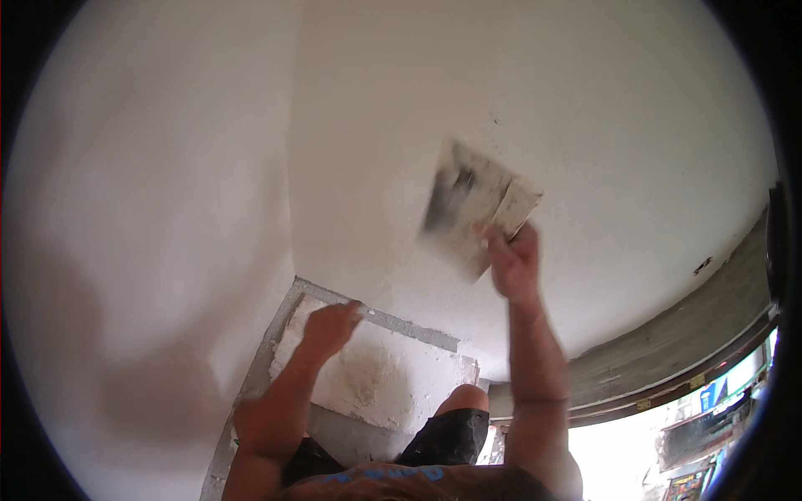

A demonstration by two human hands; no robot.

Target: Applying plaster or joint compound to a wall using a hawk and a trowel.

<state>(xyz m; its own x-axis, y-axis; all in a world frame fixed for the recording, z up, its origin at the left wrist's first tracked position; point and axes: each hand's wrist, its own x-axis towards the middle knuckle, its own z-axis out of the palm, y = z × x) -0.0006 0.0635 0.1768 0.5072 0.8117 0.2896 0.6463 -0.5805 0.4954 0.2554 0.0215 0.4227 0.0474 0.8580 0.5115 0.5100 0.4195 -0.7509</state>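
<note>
My right hand is raised in front of the pale wall, closed around a wide putty knife. Its broad flat blade is slightly blurred and carries a dark smear along the left side. Whether the blade touches the wall I cannot tell. Lower and to the left, my left hand hangs over a white plaster-crusted board. The left fingers are curled in, and whatever they may hold is hidden. Both forearms are bare.
A second pale wall meets the first in a corner at left. Grey floor borders the board, beside my knees. At lower right, a grey cement band runs above a bright opening with cluttered things beyond. A small dark hole marks the wall.
</note>
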